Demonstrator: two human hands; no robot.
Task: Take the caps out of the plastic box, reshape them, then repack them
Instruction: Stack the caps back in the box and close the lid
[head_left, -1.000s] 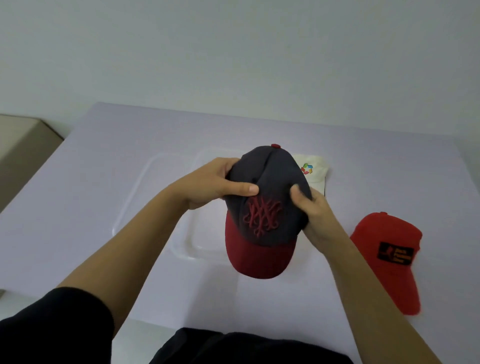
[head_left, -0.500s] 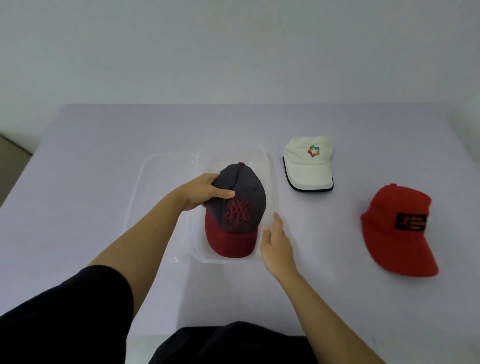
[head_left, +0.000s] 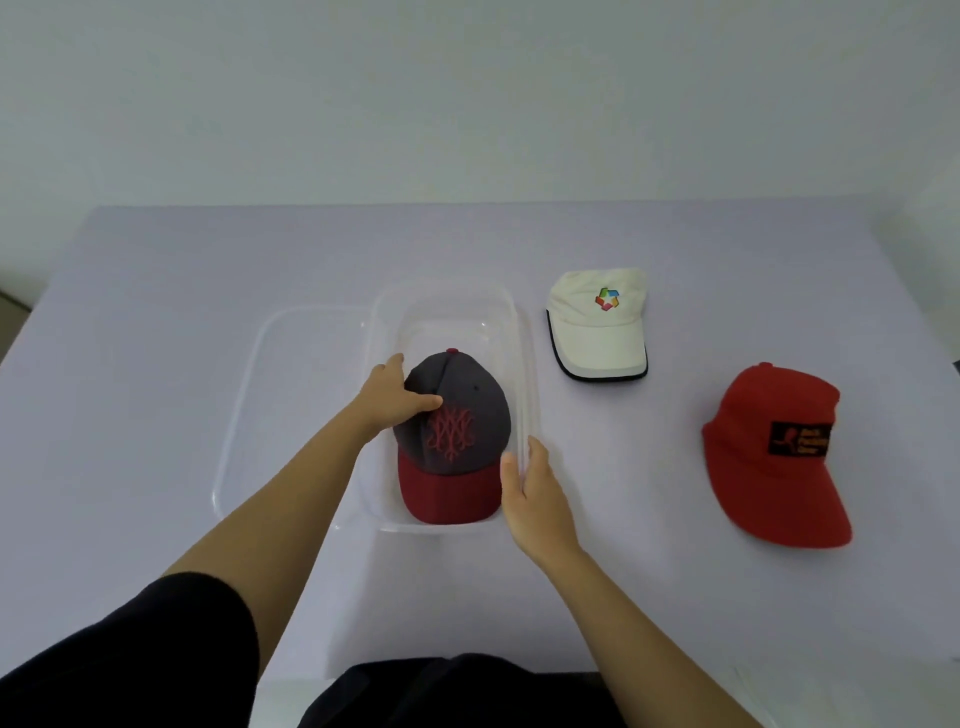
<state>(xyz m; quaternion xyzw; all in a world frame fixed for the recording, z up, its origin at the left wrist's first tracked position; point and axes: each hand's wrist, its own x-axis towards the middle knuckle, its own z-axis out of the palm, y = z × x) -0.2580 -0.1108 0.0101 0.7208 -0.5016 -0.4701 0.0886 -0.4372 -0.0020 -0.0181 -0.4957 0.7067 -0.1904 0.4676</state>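
Inside the plastic box (head_left: 525, 374): the grey-and-maroon cap (head_left: 457, 415) sits crown up, with its brim pointing at the box's near wall and its button toward the far wall.
Box position: middle of the table (head_left: 208, 270), nearer the front edge than the back.
Left hand (head_left: 392, 397): grips the left side of the cap's crown, thumb lying across the front panel and fingers tucked behind it.
Right hand (head_left: 535, 493): flat, fingers straight, laid along the box's right wall near its front right corner. It holds nothing and seems to steady the box.
White cap (head_left: 597, 322): on the table just right of the box, level with its far end, apart from it.
Red cap (head_left: 769, 452): toward the table's right edge, well apart from the box.
Lid (head_left: 291, 395): what looks like a clear lid lies touching the box's left side.
Stage: repacking looks begun, with one cap in and two waiting outside.
Risk, crown: the thumb pressing on the front panel could dent the shape just restored.
Risk, brim: it lies close to the near wall, so a push forward could bend it.
Risk, box: it looks light and may skid if the right hand lifts.
Risk, stacking: dropping the other caps on carelessly could flatten this crown.
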